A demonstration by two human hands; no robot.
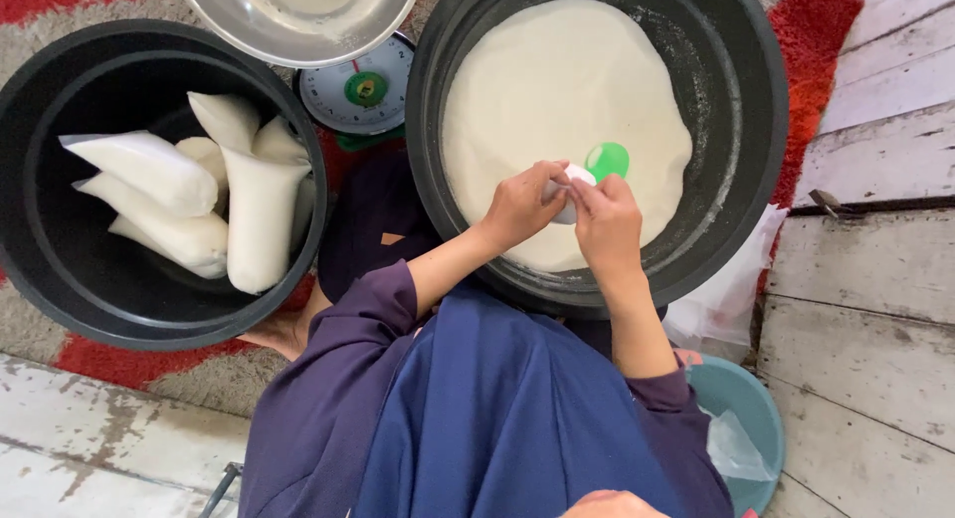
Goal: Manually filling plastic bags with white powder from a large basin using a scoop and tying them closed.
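My left hand [522,202] and my right hand [607,219] meet over the near side of a big black tub [756,100] full of white powder [557,90]. Both pinch a small clear plastic bag [572,185] between the fingertips. A green scoop [607,160] lies on the powder just beyond my right hand. To the left stands a second black tub [40,229] holding several filled, sealed white bags [259,214].
A kitchen scale [363,90] with a steel bowl [298,20] on top sits between the tubs at the back. A teal basin [751,409] with plastic in it and loose plastic bags [721,289] lie at my right. Red-and-grey rug underneath, pale wooden boards at right.
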